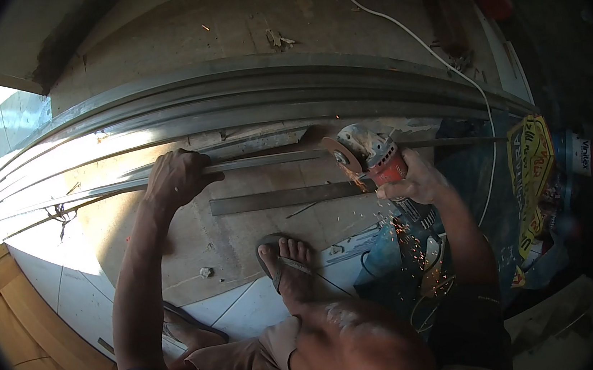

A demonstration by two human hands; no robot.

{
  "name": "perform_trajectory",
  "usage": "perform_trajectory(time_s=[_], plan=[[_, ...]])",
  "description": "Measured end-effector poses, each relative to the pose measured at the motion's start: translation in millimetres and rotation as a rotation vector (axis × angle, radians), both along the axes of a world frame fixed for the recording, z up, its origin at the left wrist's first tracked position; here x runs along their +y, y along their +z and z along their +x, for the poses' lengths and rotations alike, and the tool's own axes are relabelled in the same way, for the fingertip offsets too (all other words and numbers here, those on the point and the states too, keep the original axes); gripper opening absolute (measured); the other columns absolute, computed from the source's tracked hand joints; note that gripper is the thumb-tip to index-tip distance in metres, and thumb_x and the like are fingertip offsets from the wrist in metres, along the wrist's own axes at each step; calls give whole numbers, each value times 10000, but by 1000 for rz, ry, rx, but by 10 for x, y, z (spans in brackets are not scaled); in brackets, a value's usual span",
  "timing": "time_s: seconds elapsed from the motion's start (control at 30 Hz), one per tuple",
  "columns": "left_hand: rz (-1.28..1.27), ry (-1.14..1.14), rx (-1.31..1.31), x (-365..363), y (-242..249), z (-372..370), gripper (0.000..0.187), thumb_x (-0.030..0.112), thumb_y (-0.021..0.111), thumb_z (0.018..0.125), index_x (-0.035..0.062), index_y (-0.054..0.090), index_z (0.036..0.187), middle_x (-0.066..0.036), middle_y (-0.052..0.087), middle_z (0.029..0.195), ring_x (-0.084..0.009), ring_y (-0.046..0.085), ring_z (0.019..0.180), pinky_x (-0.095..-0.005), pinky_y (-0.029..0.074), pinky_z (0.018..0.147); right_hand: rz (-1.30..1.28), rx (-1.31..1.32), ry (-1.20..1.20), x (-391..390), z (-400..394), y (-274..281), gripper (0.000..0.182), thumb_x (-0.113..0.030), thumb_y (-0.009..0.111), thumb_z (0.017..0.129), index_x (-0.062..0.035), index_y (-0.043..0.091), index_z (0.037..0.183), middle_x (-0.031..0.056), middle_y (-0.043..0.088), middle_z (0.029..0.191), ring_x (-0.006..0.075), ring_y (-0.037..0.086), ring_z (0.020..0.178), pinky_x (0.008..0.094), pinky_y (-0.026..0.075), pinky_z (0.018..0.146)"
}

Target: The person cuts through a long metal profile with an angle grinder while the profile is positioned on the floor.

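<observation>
My right hand point(419, 178) is wrapped round the red body of an angle grinder point(386, 164). Its reddish-brown disc point(337, 153) meets a long thin metal bar point(272, 159), and orange sparks point(407, 238) spray down toward me. To the left, my left hand point(178, 178) is closed over the same bar and grips it from above. Just beyond the bar lies a short metal piece point(263, 142). A flat metal strip point(290, 197) rests on the board on my side of the bar. The exact contact of disc and bar is partly hidden by the grinder.
Several long metal profiles point(243, 93) run across the floor behind the bar. A white cable point(434, 51) curves down the right side. My sandalled foot point(289, 265) is close below the strip. A yellow printed sack point(532, 189) and a wooden door panel point(45, 334) flank the area.
</observation>
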State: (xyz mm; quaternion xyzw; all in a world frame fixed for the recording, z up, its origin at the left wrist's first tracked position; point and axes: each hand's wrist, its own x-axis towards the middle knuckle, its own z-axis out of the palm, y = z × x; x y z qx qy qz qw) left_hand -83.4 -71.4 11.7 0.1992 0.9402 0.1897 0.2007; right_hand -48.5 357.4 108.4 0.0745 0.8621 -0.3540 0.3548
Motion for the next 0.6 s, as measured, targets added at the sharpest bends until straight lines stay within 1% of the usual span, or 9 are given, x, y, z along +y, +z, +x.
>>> perform_trajectory(time_s=[0.2, 0.3, 0.37, 0.5, 0.57, 0.6], plan=[[6, -2, 3, -36, -81, 12, 316, 402, 767, 863, 87, 762, 843, -129, 725, 750, -315, 704, 686, -430, 548, 672, -44, -3, 22, 63, -4, -74, 914, -503, 858, 575, 39, 597, 1263, 177, 668, 1146, 310, 641, 1063, 395, 487, 963], [-1, -3, -6, -33, -72, 17, 327, 416, 757, 867, 89, 766, 859, -132, 727, 762, -320, 705, 701, -434, 549, 685, 22, 44, 23, 86, 12, -95, 943, -509, 858, 573, 43, 578, 1285, 183, 656, 1172, 313, 638, 1082, 398, 485, 977], [-1, -5, -7, -28, -45, 16, 333, 423, 752, 870, 91, 768, 870, -133, 728, 770, -322, 706, 710, -438, 549, 693, 129, -10, 44, 29, -20, 6, 984, -520, 860, 567, 48, 555, 1311, 197, 636, 1215, 321, 630, 1113, 400, 480, 989], [-55, -12, -38, -3, 30, 6, 331, 431, 737, 880, 102, 773, 896, -129, 735, 799, -324, 709, 738, -442, 550, 711, 69, -50, 44, 18, -49, 25, 1005, -526, 862, 563, 50, 545, 1324, 212, 622, 1239, 333, 621, 1132, 398, 476, 995], [-60, -15, -36, -5, 32, 14, 331, 434, 732, 883, 106, 774, 903, -127, 737, 805, -326, 710, 745, -443, 550, 715, 172, -31, 68, 35, -41, 6, 990, -521, 861, 559, 46, 559, 1311, 215, 629, 1234, 333, 624, 1133, 394, 478, 995], [-53, -8, -44, -4, 27, 17, 328, 433, 731, 884, 110, 776, 912, -126, 738, 811, -326, 711, 749, -443, 552, 719, 173, -30, 69, 19, -43, 32, 990, -521, 861, 559, 46, 559, 1311, 215, 629, 1234, 333, 624, 1133, 394, 478, 995]])
